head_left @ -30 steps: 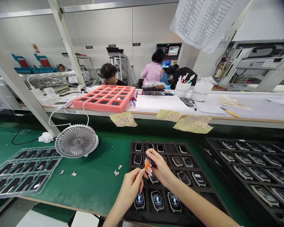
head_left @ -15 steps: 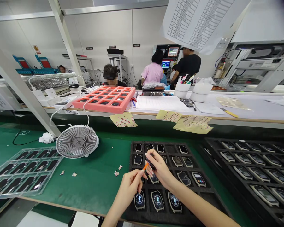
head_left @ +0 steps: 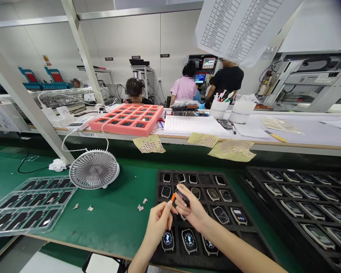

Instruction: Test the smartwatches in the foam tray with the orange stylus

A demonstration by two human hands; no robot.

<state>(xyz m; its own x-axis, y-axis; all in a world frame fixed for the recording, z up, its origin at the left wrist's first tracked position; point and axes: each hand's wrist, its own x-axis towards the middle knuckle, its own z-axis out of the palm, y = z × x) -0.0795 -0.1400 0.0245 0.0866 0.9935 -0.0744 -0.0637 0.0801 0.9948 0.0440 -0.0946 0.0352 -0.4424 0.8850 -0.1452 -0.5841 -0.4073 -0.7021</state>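
Over the left part of a black foam tray, both my hands are close together. My left hand pinches a small orange strip between thumb and finger. Wrapped round a dark watch body, my right hand tilts it beside the strip. Whether strip and watch touch is too small to tell. Square-faced watches sit in the tray's slots; a lit one with a clock face lies below my hands, and my fingers and wrist cover some slots.
A grey fan stands left of my hands. Further left lies a clear plastic tray of black parts. Small scraps dot the green mat. More watch trays are at right. A pink tray rests on the shelf. People are beyond it.
My right hand has shifted slightly right and down, turning the dark watch body into clearer view. The orange strip now stands more upright in my left hand, which has barely moved.
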